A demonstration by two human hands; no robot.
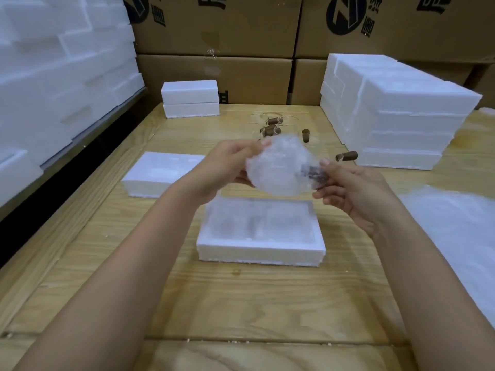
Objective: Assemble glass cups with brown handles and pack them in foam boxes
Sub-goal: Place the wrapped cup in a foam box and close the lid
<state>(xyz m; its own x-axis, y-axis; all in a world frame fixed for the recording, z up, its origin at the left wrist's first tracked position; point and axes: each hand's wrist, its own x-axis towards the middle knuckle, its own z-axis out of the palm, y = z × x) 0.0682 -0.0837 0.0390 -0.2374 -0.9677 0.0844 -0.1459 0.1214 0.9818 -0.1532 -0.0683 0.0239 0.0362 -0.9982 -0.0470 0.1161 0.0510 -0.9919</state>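
Head view: both hands hold 1 wrapped cup (278,167) in the air just above the open foam box (259,253), which lies on the table (241,303) in front of the person. The left hand (227,170) has its fingers (242,180) curled under the bundle's left side with the thumb on top. The right hand (353,194) pinches the other end, where the brown handle (313,174) shows dimly through the bubble wrap. Further back, loose handles (270,129) and clear glass lie on the table, with a foam lid (160,172) to the left and a tall foam stack (396,119) to the right.

The likely step is lowering the bundle into the box. The wrap looks loosely gathered, so it could open as the grip eases, leaving glass against foam. The handle end bulges; forced into a tight recess, it could strain the joint. The box is light and unsteadied, so it could slide under a lopsided push.
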